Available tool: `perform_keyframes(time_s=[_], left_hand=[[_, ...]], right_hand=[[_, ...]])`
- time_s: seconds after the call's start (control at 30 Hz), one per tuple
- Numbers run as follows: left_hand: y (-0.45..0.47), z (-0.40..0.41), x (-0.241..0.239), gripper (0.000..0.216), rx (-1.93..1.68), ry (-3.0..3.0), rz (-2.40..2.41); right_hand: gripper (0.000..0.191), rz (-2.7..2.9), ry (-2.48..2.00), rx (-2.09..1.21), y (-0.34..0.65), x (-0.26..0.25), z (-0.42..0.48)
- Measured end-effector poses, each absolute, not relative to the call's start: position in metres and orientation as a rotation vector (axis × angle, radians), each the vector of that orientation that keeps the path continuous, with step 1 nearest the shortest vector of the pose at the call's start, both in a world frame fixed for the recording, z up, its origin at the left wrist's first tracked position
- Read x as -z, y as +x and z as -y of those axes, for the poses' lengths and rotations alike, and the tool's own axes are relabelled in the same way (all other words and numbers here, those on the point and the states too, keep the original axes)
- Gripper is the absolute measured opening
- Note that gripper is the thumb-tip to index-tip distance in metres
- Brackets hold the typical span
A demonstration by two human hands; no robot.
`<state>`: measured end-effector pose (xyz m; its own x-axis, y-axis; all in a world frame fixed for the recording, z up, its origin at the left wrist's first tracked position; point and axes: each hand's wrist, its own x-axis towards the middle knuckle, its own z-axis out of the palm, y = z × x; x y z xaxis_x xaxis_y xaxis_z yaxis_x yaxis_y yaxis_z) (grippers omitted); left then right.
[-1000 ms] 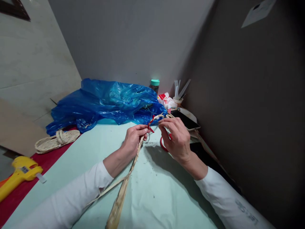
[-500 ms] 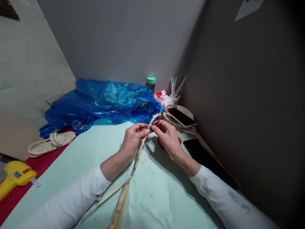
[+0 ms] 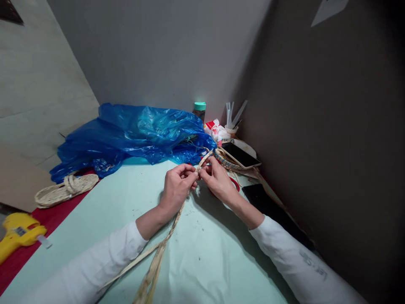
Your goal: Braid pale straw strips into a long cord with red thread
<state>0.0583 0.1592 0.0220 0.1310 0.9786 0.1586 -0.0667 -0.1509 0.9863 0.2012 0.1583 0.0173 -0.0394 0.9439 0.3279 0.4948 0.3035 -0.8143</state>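
Note:
My left hand (image 3: 176,186) and my right hand (image 3: 217,179) meet fingertip to fingertip over the pale green sheet (image 3: 196,249). Both pinch a braided straw cord (image 3: 202,161) that runs from the far clutter, through my fingers, and down toward me as loose flat straw strips (image 3: 155,266). A red loop (image 3: 234,182) peeks out from under my right hand; what it belongs to is hidden.
A crumpled blue plastic bag (image 3: 136,133) lies behind my hands. A phone (image 3: 241,155) rests on a woven piece at the right, by a teal-capped jar (image 3: 199,109) and a cup of sticks (image 3: 232,122). A woven straw sandal (image 3: 66,190) and yellow glue gun (image 3: 19,234) lie left.
My hands have drawn together and moved slightly away from me. The red strand held up between my fingers a second ago no longer shows; only the straw braid does.

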Motion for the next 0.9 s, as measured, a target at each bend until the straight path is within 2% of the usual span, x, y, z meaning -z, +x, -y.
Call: perform_keyframes(time_s=[0.1,0.23,0.4,0.5,0.6,0.8,0.9], left_hand=[[0.058,-0.162,-0.021,0.016,-1.287,1.28,-0.991],[0.053,-0.168,-0.022,0.015,-1.254,1.239,-0.945],[0.05,-0.171,-0.024,0.014,-1.159,1.368,-0.889],[0.051,-0.17,-0.023,0.008,-1.161,1.456,-0.872],[0.052,-0.166,-0.022,0.005,-1.24,1.586,-0.908],[0.053,-0.162,-0.016,0.005,-1.199,1.611,-0.93],[0.053,-0.167,-0.012,0.009,-1.17,1.483,-0.94]], right_hand=[[0.018,1.753,-1.309,-0.489,0.193,-0.024,-0.148],[0.009,1.861,-1.273,-0.286,0.191,-0.028,-0.145],[0.023,1.601,-1.169,-0.857,0.203,-0.019,-0.158],[0.02,1.373,-1.111,-1.025,0.202,-0.013,-0.164],[0.01,1.311,-1.1,-1.062,0.196,-0.012,-0.165],[0.024,1.377,-1.138,-1.011,0.191,-0.011,-0.163],[0.017,1.557,-1.242,-0.854,0.189,-0.014,-0.156]])
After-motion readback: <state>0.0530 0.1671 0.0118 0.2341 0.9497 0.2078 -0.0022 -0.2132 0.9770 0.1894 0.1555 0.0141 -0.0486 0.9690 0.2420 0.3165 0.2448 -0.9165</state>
